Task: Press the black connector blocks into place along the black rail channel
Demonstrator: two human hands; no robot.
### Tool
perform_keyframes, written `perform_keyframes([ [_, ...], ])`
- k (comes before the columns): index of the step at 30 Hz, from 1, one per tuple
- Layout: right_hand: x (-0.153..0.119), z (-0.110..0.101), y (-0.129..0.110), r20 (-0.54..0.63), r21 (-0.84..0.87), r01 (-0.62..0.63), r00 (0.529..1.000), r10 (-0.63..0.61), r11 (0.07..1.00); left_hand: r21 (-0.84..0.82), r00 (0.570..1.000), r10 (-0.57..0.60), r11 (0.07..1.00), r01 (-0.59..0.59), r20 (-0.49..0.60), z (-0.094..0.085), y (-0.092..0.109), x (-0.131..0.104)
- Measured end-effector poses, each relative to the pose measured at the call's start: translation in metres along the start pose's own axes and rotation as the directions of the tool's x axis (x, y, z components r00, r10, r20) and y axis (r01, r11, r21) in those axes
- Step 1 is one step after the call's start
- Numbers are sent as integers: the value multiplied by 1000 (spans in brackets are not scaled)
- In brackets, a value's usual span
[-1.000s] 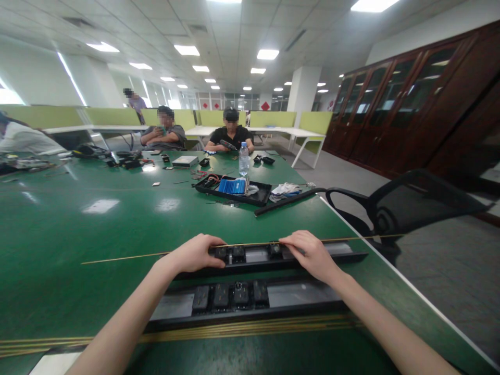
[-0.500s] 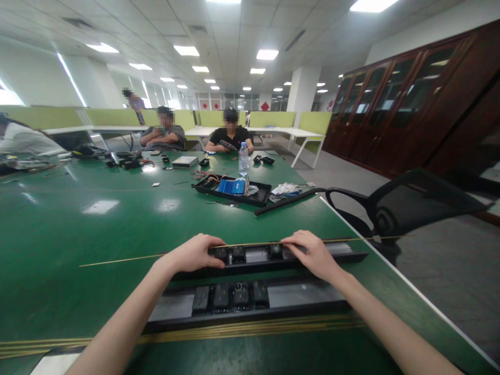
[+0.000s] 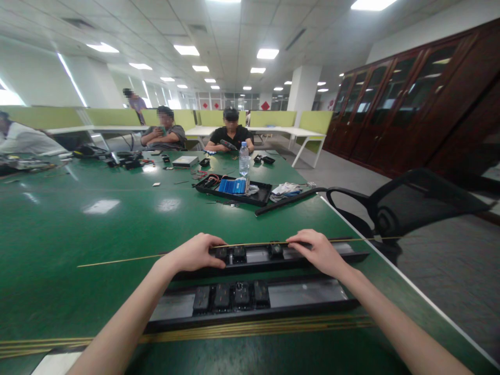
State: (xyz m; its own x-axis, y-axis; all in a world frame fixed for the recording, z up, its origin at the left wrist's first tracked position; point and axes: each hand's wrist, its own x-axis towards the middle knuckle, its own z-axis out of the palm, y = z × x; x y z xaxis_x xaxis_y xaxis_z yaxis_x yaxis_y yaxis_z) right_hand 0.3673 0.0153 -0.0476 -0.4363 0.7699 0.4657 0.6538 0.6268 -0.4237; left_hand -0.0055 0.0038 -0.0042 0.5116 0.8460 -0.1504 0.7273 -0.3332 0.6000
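Observation:
A long thin brass-coloured rod (image 3: 253, 244) lies along the far edge of a black channel (image 3: 258, 266) that holds a few black blocks (image 3: 239, 254). My left hand (image 3: 199, 253) grips the channel's left part, its thumb and fingers around a block and the rod. Farther right, my right hand (image 3: 315, 251) pinches the rod between thumb and fingertips. Nearer to me, a second black channel (image 3: 304, 294) holds several black blocks (image 3: 222, 297) side by side. A bundle of similar rods (image 3: 234, 330) lies along its near side.
Beyond the channels are a black tray (image 3: 255, 197) with blue parts, a water bottle (image 3: 244, 159), gloves (image 3: 286, 191) and a black bar (image 3: 287, 202). A mesh chair (image 3: 422, 200) stands at the right. Several people are at the back.
My right hand has slid slightly right along the rod, away from the block. The rod's left end has shifted very slightly left. My left hand stays nearly where it was.

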Motion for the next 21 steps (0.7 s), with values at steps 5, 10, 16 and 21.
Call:
perform_keyframes([
  [5,1,-7,3,37,35,-23,999,22,999,15,1000,-13,1000,13,-1,0,-1,0],
  [10,1,-13,6,75,67,-63,996,58,996,26,1000,12,1000,-12,3,0,0,0],
  [16,0,-23,11,138,67,-136,982,126,988,60,999,32,998,-32,-12,-1,-2,0],
  [21,2,-29,11,173,48,-170,972,159,984,67,998,49,997,-47,-33,-1,-4,-1],
])
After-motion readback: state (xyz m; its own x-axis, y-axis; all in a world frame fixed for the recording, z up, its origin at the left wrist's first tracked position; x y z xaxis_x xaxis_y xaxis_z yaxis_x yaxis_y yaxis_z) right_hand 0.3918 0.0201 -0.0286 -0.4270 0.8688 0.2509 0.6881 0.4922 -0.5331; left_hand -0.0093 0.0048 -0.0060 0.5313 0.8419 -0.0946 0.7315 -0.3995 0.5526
